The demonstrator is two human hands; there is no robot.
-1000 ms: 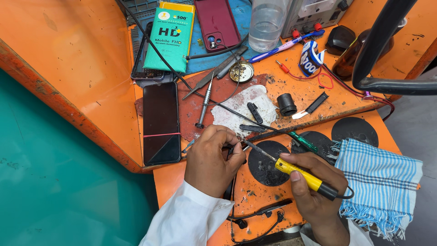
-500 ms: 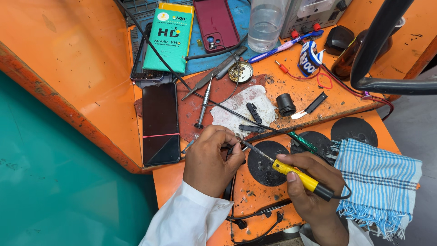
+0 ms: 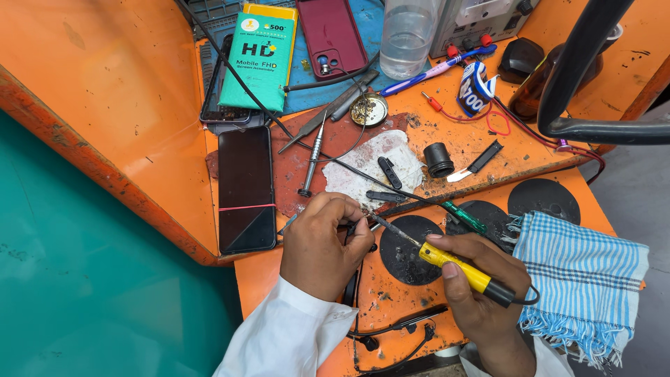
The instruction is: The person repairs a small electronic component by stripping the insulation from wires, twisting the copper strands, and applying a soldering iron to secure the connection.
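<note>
the left hand (image 3: 322, 241) is curled shut, pinching a small dark part (image 3: 354, 227) on the orange worktop (image 3: 488, 150). the right hand (image 3: 481, 290) is clamped round a yellow soldering iron (image 3: 447, 260), long axis slanting up-left, tip at that part, near the black phone (image 3: 246, 188).

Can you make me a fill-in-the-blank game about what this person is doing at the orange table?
1. The right hand holds a soldering iron with a ____ handle.
2. The dark phone lies to the ____ of the left hand.
3. The checked cloth is blue and ____.

Missing words: yellow; left; white
</note>
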